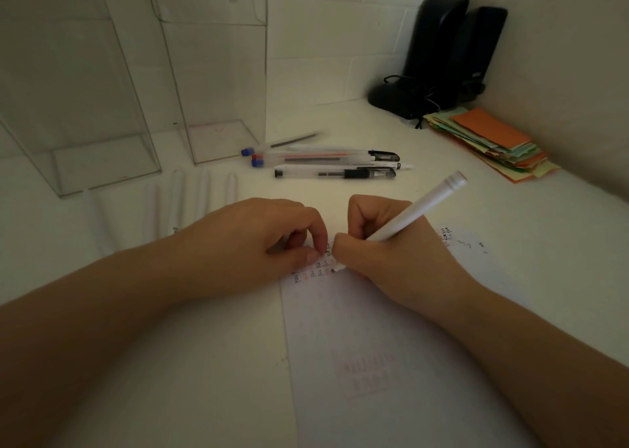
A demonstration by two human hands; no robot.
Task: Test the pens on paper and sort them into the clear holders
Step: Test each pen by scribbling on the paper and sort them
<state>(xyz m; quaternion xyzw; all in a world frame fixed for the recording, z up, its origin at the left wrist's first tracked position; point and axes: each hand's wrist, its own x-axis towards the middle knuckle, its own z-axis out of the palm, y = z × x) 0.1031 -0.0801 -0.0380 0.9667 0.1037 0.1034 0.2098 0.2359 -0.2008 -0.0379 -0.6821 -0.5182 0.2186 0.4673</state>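
My right hand [384, 253] grips a white pen [420, 207], its tip down on the sheet of paper [367, 328] among small written marks. My left hand [262, 243] rests on the paper's upper left corner, fingers curled, pinning it down. Several pens [326, 161] with clear barrels and blue, red and black caps lie in a cluster beyond the hands. Several white pens [177, 206] lie side by side to the left. Two tall clear holders stand at the back left, the left holder [85, 155] and the right holder [218, 138], both looking empty.
Black speakers with a tangled cable [439, 59] stand in the far right corner. A stack of coloured paper slips [493, 141] lies in front of them. White walls close in behind and on the right.
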